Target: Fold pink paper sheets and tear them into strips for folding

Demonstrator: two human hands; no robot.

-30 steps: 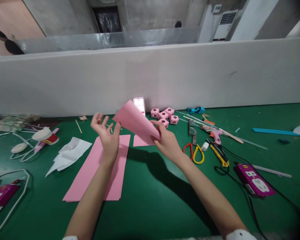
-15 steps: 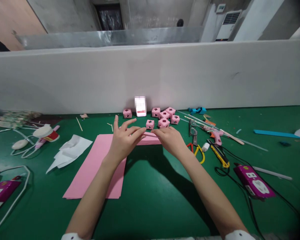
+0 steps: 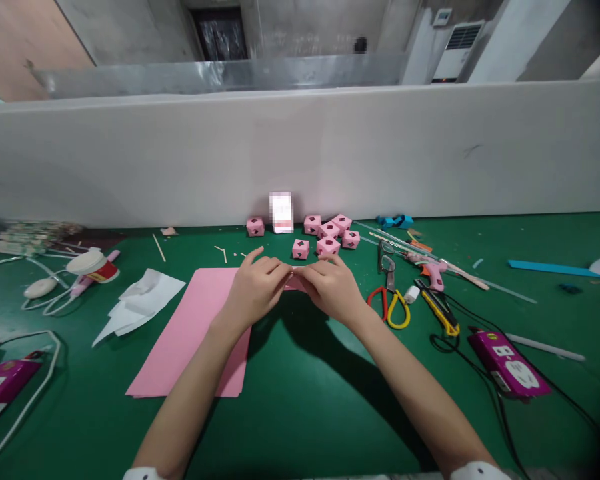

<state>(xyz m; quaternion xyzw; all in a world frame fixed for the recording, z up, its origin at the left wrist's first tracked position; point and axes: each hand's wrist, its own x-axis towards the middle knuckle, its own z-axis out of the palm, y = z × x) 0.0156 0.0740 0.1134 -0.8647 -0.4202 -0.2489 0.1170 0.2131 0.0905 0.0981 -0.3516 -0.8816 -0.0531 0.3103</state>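
Both hands meet above the green table, fingertips pinching a folded piece of pink paper (image 3: 295, 283) between them. My left hand (image 3: 255, 287) is closed on its left end, over the right edge of a stack of pink paper sheets (image 3: 190, 340). My right hand (image 3: 333, 287) grips the other end with thumb and fingers. Most of the folded paper is hidden by the fingers. Just beyond the hands lie several pink paper cubes (image 3: 328, 246) with dark diamond-shaped openings. Another pink cube (image 3: 255, 227) sits to the left of a lit phone (image 3: 281, 213) leaning against the white partition.
Right of my hands lie scissors (image 3: 398, 309), a yellow utility knife (image 3: 440, 310), a pink glue gun (image 3: 434, 272) and a purple power strip (image 3: 509, 363) with black cords. On the left are crumpled white tissue (image 3: 143, 303), a paper cup (image 3: 94, 265) and another purple power strip (image 3: 7, 387).
My hands have drawn closer together on the pink paper, and less of it shows. The left fingers, spread before, have curled in. The scissors' red handle is now more exposed.
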